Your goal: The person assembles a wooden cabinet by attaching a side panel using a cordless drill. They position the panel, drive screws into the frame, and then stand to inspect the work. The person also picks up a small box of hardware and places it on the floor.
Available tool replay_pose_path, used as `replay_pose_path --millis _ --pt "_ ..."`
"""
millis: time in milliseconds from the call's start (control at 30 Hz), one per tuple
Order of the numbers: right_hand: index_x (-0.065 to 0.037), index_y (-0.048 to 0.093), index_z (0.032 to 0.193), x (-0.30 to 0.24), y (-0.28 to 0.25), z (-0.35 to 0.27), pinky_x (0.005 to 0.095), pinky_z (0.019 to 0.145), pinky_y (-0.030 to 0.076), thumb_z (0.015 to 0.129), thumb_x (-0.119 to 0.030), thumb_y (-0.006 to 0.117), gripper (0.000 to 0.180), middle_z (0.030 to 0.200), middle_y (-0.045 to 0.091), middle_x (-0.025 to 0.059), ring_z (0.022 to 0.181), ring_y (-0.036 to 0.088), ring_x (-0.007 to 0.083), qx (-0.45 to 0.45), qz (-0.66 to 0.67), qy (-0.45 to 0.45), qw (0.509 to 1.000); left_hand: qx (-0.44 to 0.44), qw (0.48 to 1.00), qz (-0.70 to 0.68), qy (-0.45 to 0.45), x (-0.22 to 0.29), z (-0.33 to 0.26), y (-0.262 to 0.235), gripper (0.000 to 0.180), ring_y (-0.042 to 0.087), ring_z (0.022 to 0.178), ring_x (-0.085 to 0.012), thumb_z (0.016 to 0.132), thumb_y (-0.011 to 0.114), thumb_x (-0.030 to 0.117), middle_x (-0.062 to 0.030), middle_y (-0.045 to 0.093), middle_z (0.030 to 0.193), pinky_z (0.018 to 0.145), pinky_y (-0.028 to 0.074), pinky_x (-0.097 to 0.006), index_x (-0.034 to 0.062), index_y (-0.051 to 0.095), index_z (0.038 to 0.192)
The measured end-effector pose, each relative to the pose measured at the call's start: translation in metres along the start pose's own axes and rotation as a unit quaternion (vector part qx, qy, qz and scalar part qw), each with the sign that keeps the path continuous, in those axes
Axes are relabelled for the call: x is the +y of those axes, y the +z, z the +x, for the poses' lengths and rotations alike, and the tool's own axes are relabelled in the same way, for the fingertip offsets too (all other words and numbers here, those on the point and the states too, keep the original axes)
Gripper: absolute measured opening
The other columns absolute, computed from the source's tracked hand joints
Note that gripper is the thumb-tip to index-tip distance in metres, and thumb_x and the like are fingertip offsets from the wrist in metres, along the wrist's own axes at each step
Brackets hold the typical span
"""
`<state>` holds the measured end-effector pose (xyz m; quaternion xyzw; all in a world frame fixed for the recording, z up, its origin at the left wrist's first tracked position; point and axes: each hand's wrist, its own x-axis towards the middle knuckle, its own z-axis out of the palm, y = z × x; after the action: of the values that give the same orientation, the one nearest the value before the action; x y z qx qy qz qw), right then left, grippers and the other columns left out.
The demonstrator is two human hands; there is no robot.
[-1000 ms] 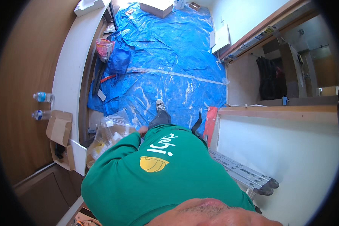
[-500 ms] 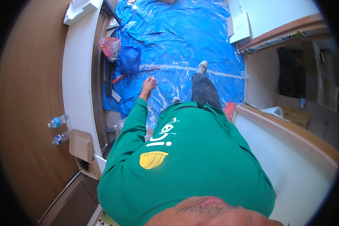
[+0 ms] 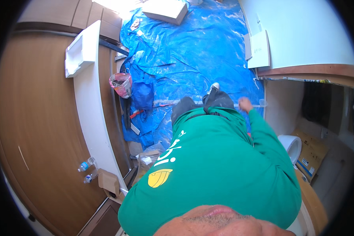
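My right hand (image 3: 245, 105) swings forward beside my right hip, over the blue sheet (image 3: 192, 51) on the floor. Its fingers are loosely curled, and nothing shows in them. Green sleeve covers the arm behind it. My left hand is out of sight, hidden behind my body. One of my shoes (image 3: 214, 87) shows ahead on the sheet, below dark trousers. A small red patch (image 3: 249, 134) peeks out beside my right arm; what it belongs to is unclear.
Left stand a pink bucket (image 3: 122, 85), a blue bag (image 3: 142, 95) and a white ledge (image 3: 91, 94) with a white foam piece (image 3: 79, 57). Plastic bottles (image 3: 86, 165) lie near an open carton (image 3: 108, 181). A box (image 3: 165, 11) sits ahead; flattened cardboard (image 3: 311, 154) is at right.
My left hand has swung back out of view, while my right hand has come forward into view. My body has moved forward; the box ahead shows more fully, and the feet have changed position.
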<state>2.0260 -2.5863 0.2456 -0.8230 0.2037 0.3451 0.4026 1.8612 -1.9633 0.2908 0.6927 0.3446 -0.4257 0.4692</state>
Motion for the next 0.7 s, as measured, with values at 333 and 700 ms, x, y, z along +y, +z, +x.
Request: replay_pose_path --millis 333,700 --pt "-0.001 0.068 0.121 -0.264 -0.18 0.14 0.0328 0.065 0.055 0.097 -0.013 0.053 0.03 0.092 0.072 0.009 0.072 0.07 0.0184 0.074 0.184 -0.053 0.979 0.006 0.969 -0.03 0.245 0.361 0.198 0.021 0.047 0.071 0.104 -0.0274 0.104 0.059 0.03 -0.012 0.07 0.125 0.086 0.058 -0.04 0.0059 0.057 0.144" --pt "-0.001 0.077 0.104 -0.2 -0.24 0.156 0.0431 0.06 0.058 0.094 -0.019 0.059 0.027 0.095 0.075 0.0178 0.077 0.074 0.0287 0.054 0.075 0.204 0.975 -0.067 0.992 -0.097 0.039 0.668 0.338 -0.016 0.045 0.07 0.1 -0.0267 0.103 0.061 0.031 -0.0117 0.067 0.126 0.08 0.059 -0.041 0.0076 0.057 0.142"
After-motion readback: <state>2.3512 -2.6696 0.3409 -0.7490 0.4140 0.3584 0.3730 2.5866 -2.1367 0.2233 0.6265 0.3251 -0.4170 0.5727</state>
